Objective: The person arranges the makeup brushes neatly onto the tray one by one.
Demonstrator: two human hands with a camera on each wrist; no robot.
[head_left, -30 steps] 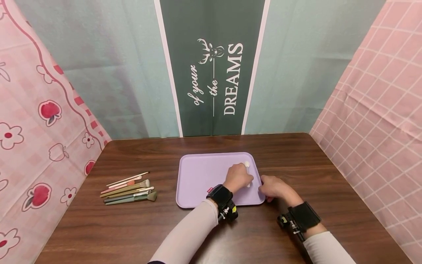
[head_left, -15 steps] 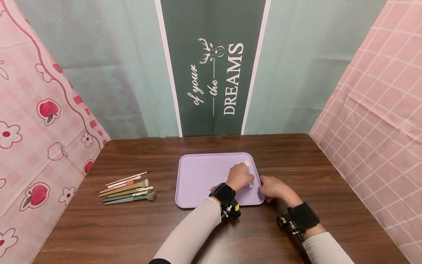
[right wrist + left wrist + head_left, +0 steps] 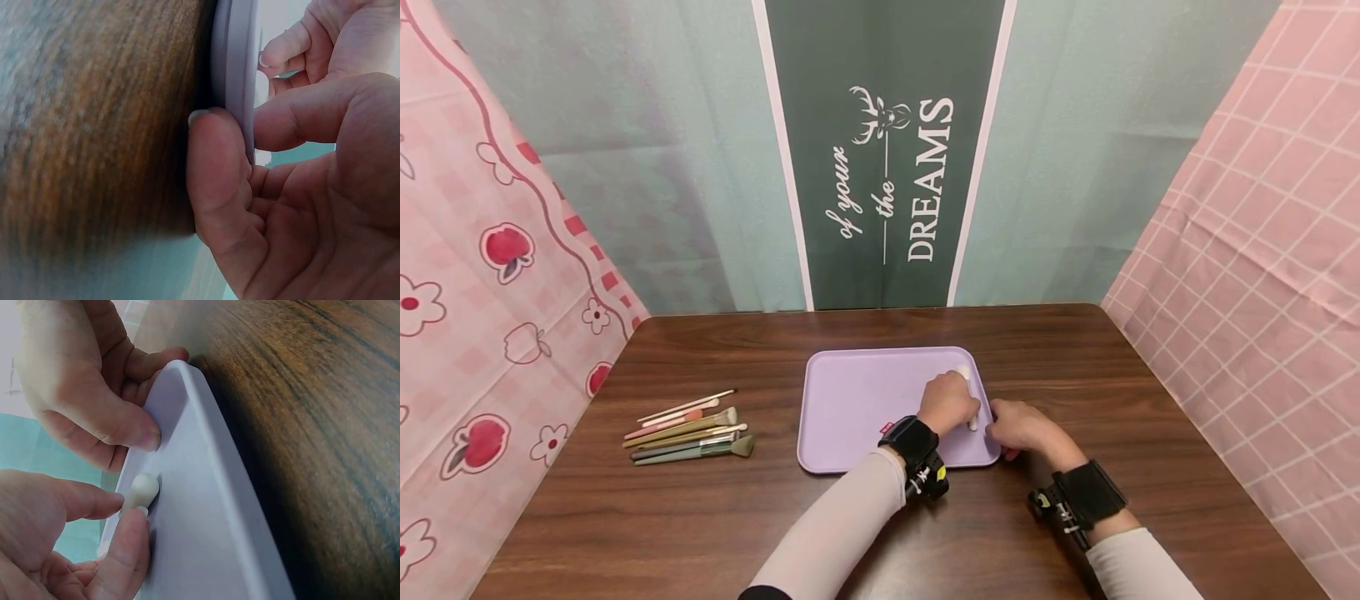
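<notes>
A white makeup brush (image 3: 973, 424) lies lengthwise near the right side of a lilac tray (image 3: 857, 408). My left hand (image 3: 950, 400) pinches its handle between thumb and finger and covers the middle of it. Close up in the left wrist view, the brush's rounded white end (image 3: 145, 489) shows beyond the fingertips, against the tray floor. On the tray's right rim, my right hand (image 3: 1021, 425) grips the edge. In the right wrist view, one digit presses the rim's outside while another reaches over to the inner side.
Several makeup brushes (image 3: 688, 427) in pink, gold, grey and green lie in a loose group on the wooden table (image 3: 700, 517), left of the tray. Curtains hang along the table's back edge and at both sides.
My left hand has shifted slightly to the right, and the near end of the white makeup brush has moved a little right with it. My right hand stays on the tray's rim.
</notes>
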